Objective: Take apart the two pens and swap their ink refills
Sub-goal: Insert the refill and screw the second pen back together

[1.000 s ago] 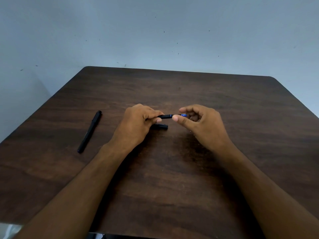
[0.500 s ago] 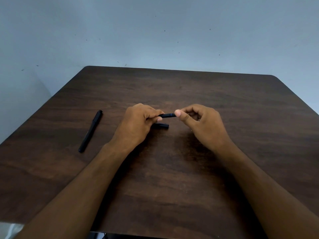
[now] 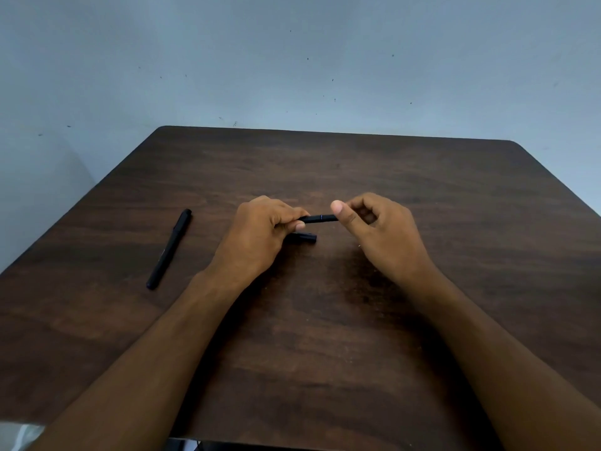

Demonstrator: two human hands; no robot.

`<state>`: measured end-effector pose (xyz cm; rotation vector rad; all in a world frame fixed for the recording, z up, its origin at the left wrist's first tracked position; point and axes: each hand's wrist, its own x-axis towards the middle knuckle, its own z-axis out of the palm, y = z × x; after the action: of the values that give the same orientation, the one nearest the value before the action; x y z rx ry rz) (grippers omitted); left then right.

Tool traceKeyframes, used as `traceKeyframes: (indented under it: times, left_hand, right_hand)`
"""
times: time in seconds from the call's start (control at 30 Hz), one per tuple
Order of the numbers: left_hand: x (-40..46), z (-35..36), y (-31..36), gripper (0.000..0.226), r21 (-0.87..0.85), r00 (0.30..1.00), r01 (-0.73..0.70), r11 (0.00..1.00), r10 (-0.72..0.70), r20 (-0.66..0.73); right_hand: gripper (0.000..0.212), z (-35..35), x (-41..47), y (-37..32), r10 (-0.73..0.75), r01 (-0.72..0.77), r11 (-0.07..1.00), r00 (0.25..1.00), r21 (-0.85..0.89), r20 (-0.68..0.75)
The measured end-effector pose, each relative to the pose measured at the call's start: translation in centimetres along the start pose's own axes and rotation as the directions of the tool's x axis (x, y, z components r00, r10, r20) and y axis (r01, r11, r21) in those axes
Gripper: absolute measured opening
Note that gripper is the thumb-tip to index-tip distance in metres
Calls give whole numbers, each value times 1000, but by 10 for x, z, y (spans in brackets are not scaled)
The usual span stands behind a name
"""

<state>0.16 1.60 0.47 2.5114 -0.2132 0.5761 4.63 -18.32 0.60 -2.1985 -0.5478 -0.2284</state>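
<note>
Black pen [image 3: 318, 218] lies horizontal mid-frame, left hand [image 3: 260, 232] gripping one end, right hand [image 3: 374, 229] pinching the other.

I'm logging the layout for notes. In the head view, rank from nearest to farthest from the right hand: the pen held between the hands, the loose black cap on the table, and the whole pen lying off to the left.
1. Held pen: touching the right hand.
2. Black cap: on the table, below the held pen, beside the left hand.
3. Whole pen: far left, beyond the left hand.
</note>
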Motion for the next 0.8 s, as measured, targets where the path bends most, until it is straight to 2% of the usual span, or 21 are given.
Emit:
traceKeyframes:
  times: [0.13, 0.47, 0.67, 0.8]
  left_hand:
    - [1, 1, -1, 21, 12, 1000, -9, 1000, 8, 4]
    - [-1, -1, 1, 21, 16, 1000, -12, 1000, 12, -13]
    - [0, 3, -2, 17, 25, 1000, -20, 999, 20, 8]
    - [-2, 1, 0, 17, 31, 999, -35, 999, 36, -25]
  right_hand:
    - [13, 0, 0, 4, -29, 29, 1000, 1000, 4, 8]
    - [34, 3, 0, 2, -81, 84, 994, 996, -69, 47]
    - [25, 3, 1, 4, -60, 63, 997, 995, -48, 75]
    - [33, 2, 0, 1, -79, 80, 997, 992, -9, 101]
